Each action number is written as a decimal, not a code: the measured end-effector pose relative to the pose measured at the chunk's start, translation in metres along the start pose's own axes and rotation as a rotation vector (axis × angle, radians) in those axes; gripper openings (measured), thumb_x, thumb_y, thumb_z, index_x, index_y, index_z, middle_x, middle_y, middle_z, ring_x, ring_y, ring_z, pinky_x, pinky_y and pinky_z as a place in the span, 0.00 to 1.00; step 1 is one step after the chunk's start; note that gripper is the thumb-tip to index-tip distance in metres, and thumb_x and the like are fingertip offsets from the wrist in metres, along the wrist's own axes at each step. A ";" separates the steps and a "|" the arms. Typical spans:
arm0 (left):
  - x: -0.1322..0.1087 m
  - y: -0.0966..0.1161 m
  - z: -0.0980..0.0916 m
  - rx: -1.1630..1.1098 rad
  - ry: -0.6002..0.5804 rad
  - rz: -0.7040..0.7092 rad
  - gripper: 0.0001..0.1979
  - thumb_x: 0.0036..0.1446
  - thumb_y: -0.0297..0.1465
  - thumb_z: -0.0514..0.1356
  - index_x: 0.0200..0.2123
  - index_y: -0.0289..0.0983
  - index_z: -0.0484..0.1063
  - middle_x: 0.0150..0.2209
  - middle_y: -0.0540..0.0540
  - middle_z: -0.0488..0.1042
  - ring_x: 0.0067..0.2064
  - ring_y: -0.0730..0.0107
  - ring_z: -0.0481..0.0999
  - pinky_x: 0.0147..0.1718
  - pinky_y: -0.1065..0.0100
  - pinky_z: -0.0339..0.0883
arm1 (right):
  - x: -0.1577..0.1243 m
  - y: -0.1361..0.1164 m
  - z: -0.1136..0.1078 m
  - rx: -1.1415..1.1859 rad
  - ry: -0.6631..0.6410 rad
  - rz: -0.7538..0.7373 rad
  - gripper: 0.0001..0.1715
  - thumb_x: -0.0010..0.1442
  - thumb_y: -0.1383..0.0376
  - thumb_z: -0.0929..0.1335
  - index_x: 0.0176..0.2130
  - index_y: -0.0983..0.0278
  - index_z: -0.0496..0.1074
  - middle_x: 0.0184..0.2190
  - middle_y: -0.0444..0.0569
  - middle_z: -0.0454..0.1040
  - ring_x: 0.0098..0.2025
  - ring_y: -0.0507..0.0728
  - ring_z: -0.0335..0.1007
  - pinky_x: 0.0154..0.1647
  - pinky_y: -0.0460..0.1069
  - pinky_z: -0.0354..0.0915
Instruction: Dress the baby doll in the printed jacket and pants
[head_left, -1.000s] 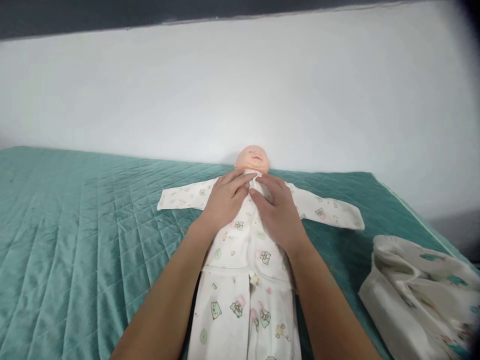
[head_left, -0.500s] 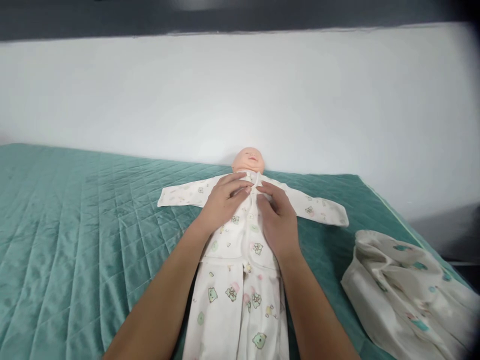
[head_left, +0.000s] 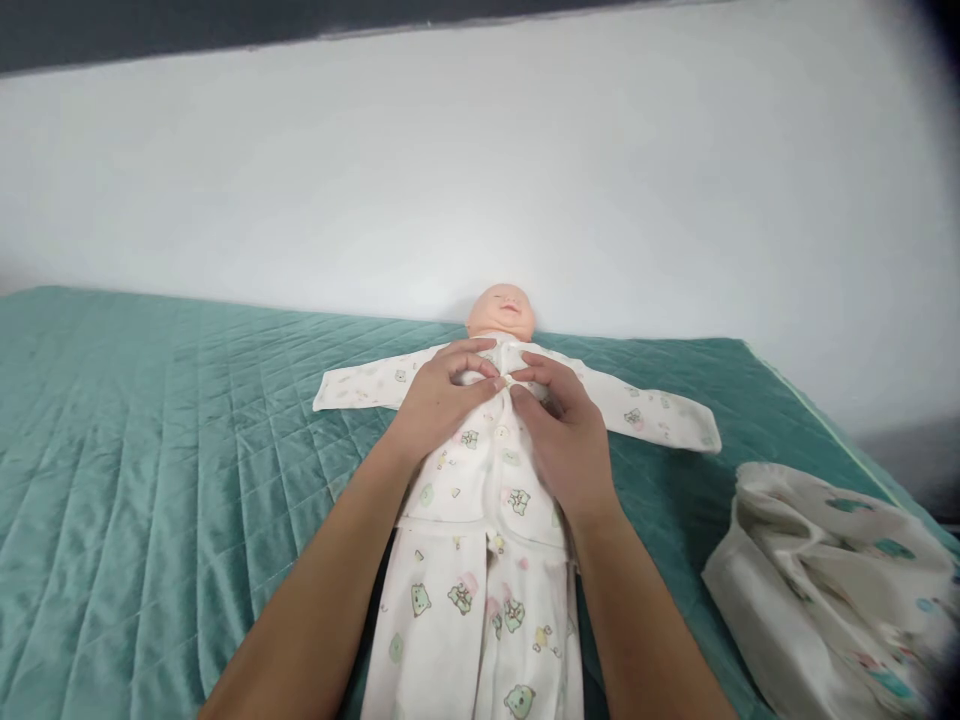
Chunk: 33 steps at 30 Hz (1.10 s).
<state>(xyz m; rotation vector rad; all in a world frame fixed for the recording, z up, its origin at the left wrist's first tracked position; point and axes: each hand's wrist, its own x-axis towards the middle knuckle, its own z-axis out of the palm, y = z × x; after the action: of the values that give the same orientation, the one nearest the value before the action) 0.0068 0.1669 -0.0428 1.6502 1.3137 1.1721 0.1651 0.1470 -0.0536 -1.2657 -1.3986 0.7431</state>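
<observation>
A baby doll [head_left: 504, 308] lies on its back on a teal quilted bed cover [head_left: 150, 450], head toward the white wall. It wears a white printed sleepsuit [head_left: 480, 560] with both sleeves spread out. My left hand [head_left: 439, 400] and my right hand [head_left: 564, 435] rest on the doll's chest just below the neck. Both hands have fingers curled and pinching the sleepsuit's front opening, fingertips nearly meeting at the middle.
A crumpled white printed cloth [head_left: 832, 580] lies at the right, near the bed's edge. The white wall [head_left: 480, 180] runs behind the bed. The bed's right edge [head_left: 817, 420] drops off beyond the cloth.
My fingers went from lying flat on the doll's chest to curling into a pinch at the front opening. The camera view shifted slightly.
</observation>
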 end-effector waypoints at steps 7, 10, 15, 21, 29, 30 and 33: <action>0.000 0.002 0.001 0.012 0.007 0.008 0.03 0.58 0.30 0.64 0.31 0.41 0.76 0.62 0.50 0.72 0.64 0.58 0.70 0.63 0.54 0.63 | 0.001 0.004 -0.001 0.014 -0.023 -0.002 0.08 0.59 0.58 0.70 0.39 0.56 0.77 0.59 0.46 0.73 0.60 0.63 0.68 0.53 0.58 0.66; 0.000 0.001 0.002 0.005 0.029 0.016 0.03 0.57 0.29 0.63 0.30 0.41 0.76 0.61 0.50 0.73 0.64 0.59 0.70 0.62 0.56 0.65 | 0.002 0.005 -0.002 0.023 -0.028 -0.015 0.07 0.59 0.59 0.71 0.38 0.56 0.78 0.59 0.46 0.74 0.60 0.63 0.68 0.53 0.58 0.66; 0.000 -0.001 0.002 -0.007 0.036 0.020 0.03 0.56 0.28 0.62 0.30 0.40 0.76 0.59 0.50 0.74 0.61 0.61 0.72 0.56 0.59 0.68 | 0.002 0.004 -0.003 0.068 -0.017 0.009 0.07 0.59 0.58 0.71 0.36 0.57 0.80 0.57 0.46 0.76 0.54 0.62 0.73 0.48 0.56 0.68; -0.001 0.000 0.002 -0.023 0.055 0.053 0.03 0.57 0.28 0.62 0.31 0.40 0.76 0.58 0.49 0.76 0.61 0.61 0.73 0.59 0.58 0.67 | 0.001 0.003 -0.003 0.060 -0.015 -0.013 0.07 0.59 0.59 0.72 0.36 0.57 0.81 0.55 0.46 0.77 0.53 0.61 0.73 0.47 0.55 0.69; -0.002 -0.001 0.003 -0.130 0.021 0.149 0.05 0.61 0.31 0.62 0.37 0.41 0.79 0.61 0.47 0.73 0.63 0.61 0.71 0.59 0.60 0.68 | 0.001 0.003 -0.001 0.055 -0.001 -0.106 0.07 0.61 0.60 0.71 0.36 0.57 0.81 0.53 0.46 0.77 0.56 0.61 0.72 0.54 0.55 0.68; -0.001 -0.002 0.003 -0.142 0.015 0.156 0.06 0.62 0.32 0.61 0.38 0.42 0.80 0.61 0.47 0.73 0.64 0.61 0.70 0.60 0.60 0.67 | 0.002 0.003 -0.001 0.069 0.022 -0.081 0.07 0.61 0.60 0.70 0.35 0.58 0.80 0.52 0.46 0.78 0.55 0.61 0.72 0.55 0.56 0.67; 0.000 -0.003 -0.001 -0.116 -0.033 0.129 0.05 0.61 0.33 0.63 0.36 0.42 0.79 0.61 0.47 0.73 0.64 0.58 0.69 0.58 0.58 0.68 | 0.004 0.002 -0.003 0.135 0.052 -0.007 0.09 0.61 0.60 0.70 0.30 0.60 0.77 0.50 0.46 0.79 0.54 0.60 0.73 0.59 0.57 0.64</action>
<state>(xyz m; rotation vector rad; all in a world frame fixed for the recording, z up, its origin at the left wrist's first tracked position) 0.0052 0.1673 -0.0454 1.6822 1.1112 1.2674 0.1691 0.1506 -0.0539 -1.1661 -1.2888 0.7811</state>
